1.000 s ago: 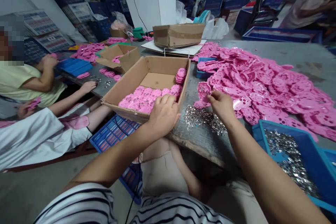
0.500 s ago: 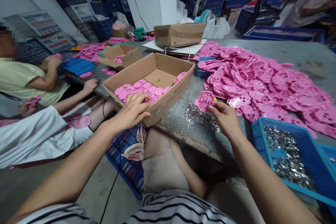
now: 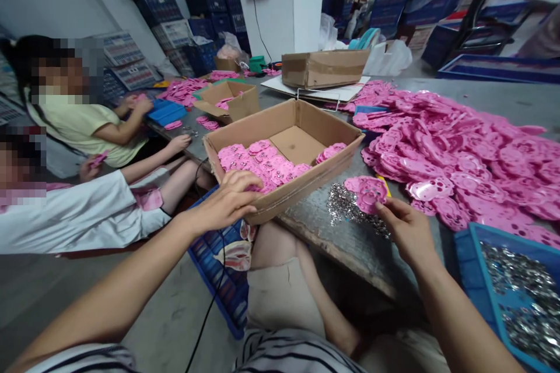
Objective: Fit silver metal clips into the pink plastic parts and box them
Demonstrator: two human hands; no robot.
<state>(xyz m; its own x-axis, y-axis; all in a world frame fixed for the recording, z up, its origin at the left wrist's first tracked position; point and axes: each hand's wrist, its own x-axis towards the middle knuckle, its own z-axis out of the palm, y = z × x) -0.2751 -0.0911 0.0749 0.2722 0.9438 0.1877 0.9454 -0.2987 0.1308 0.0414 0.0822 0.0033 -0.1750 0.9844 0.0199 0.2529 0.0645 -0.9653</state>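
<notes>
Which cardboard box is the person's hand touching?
The nearest open box, half full of pink pieces. The left hand grips its front edge; the two other boxes sit farther back, untouched.

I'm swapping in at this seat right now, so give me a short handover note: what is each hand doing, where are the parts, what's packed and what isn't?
Left hand: grip on the near edge of the cardboard box.
Right hand: holds one pink paw-shaped piece above the loose silver bits.
Done: pink pieces cover the box's near half.
Left: the box's far half shows bare bottom; a big pink pile lies on the table. More silver bits fill the blue tray on the right.
</notes>
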